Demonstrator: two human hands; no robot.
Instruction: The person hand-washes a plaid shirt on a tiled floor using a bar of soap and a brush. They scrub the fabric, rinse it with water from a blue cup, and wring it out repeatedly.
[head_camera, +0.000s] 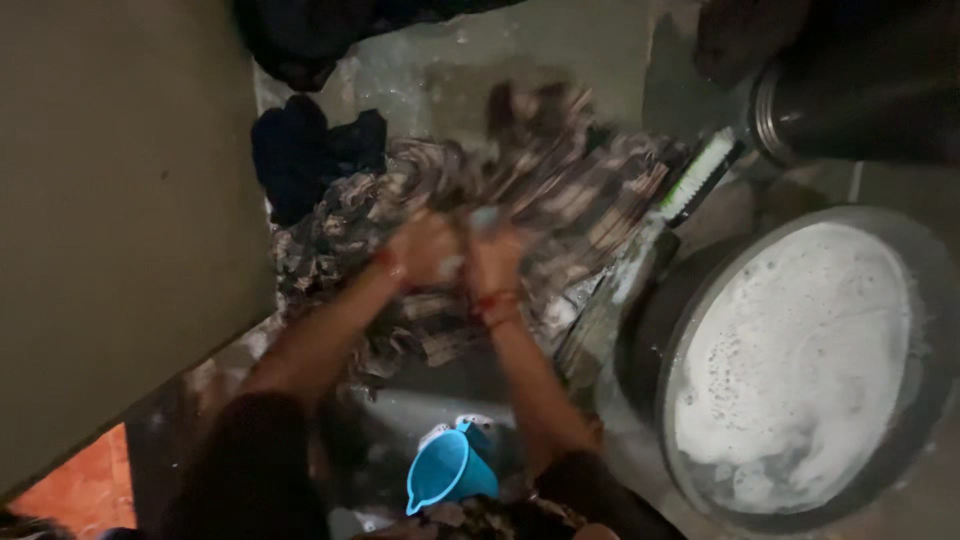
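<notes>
A wet patterned cloth (560, 185) in brown and white lies spread on the wet stone floor. My left hand (425, 245) and my right hand (495, 262) are pressed together on its middle, both bunching the fabric, with some soap foam between them. The hands are blurred from motion. A red thread band circles my right wrist.
A large dark basin (915, 400) full of soapy water stands at the right. A scrubbing brush (700, 175) lies by the cloth's right edge. A blue plastic jug (452, 468) sits near my knees. Dark clothes (310, 150) are heaped at the upper left beside a wall (120, 220). A dark metal vessel (850, 95) stands top right.
</notes>
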